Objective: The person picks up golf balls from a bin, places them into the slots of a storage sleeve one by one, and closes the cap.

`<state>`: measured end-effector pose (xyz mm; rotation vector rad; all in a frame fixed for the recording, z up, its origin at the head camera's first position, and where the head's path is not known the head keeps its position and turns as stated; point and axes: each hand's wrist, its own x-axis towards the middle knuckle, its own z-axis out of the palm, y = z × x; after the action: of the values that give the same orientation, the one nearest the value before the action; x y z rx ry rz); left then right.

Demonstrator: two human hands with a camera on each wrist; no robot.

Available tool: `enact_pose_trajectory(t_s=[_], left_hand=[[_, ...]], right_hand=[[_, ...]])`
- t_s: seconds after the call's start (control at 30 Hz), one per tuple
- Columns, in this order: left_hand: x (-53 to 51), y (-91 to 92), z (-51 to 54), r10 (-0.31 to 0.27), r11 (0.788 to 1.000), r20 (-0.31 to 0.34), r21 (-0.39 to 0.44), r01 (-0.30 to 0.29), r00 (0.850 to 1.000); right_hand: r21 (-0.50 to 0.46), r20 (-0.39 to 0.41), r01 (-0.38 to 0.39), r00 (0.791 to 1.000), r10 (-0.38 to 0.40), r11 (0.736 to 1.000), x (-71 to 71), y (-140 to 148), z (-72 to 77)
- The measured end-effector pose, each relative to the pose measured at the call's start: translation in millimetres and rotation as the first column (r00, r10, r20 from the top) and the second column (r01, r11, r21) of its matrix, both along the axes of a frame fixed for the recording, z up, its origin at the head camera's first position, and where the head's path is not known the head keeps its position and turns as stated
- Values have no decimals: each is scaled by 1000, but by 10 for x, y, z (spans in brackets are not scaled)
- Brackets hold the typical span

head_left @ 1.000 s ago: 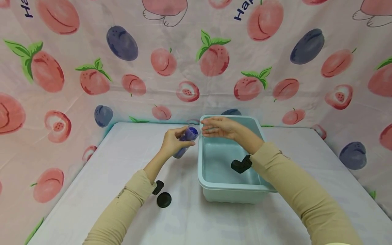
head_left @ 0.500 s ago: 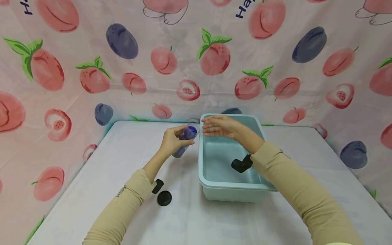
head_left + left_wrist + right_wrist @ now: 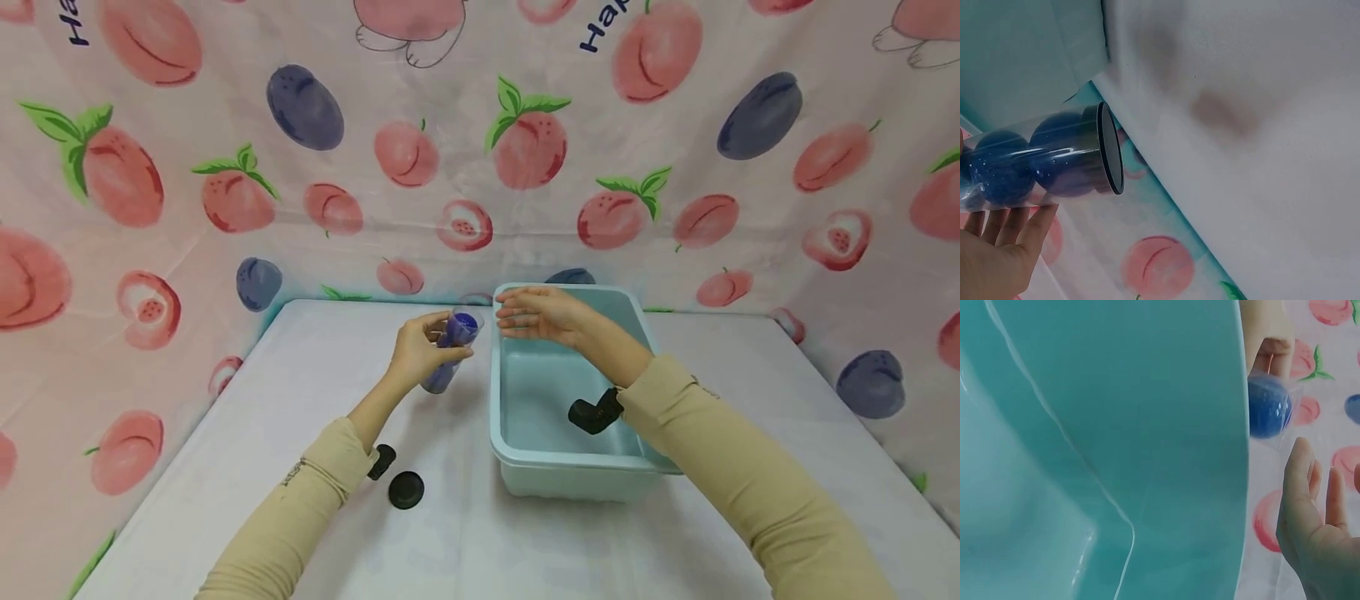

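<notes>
My left hand (image 3: 417, 354) grips a clear plastic tube (image 3: 1063, 159) with blue balls stacked inside. In the head view the tube leans, its open mouth up toward the right. A black cap (image 3: 1111, 149) closes its lower end. The topmost blue ball (image 3: 1269, 407) shows inside the mouth in the right wrist view. My right hand (image 3: 546, 315) holds nothing; its fingers are extended, over the left part of a light blue plastic bin (image 3: 497, 392) and a little apart from the tube's mouth. A round black lid (image 3: 407, 490) lies on the table near my left forearm.
The bin stands on a white-covered table (image 3: 465, 550), right of the tube. Black devices sit at both wrists, one at the left cuff (image 3: 383, 461) and one below the right cuff (image 3: 595, 412). A fruit-print cloth (image 3: 337, 250) hangs behind the table.
My left hand and the tube have shifted slightly left, and the tube stands a little more upright. The gap to my right hand has grown slightly. My right hand keeps nearly the same pose.
</notes>
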<state>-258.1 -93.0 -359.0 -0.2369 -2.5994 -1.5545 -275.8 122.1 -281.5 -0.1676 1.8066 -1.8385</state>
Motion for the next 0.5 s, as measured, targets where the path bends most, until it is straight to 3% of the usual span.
enact_pose_trajectory(t_s=[0.5], left_hand=[[25,-98,-34,-23,1000,18,20,23,1000]], right_hand=[[-12,-24,28,999,-28,1000,202,-10,40]])
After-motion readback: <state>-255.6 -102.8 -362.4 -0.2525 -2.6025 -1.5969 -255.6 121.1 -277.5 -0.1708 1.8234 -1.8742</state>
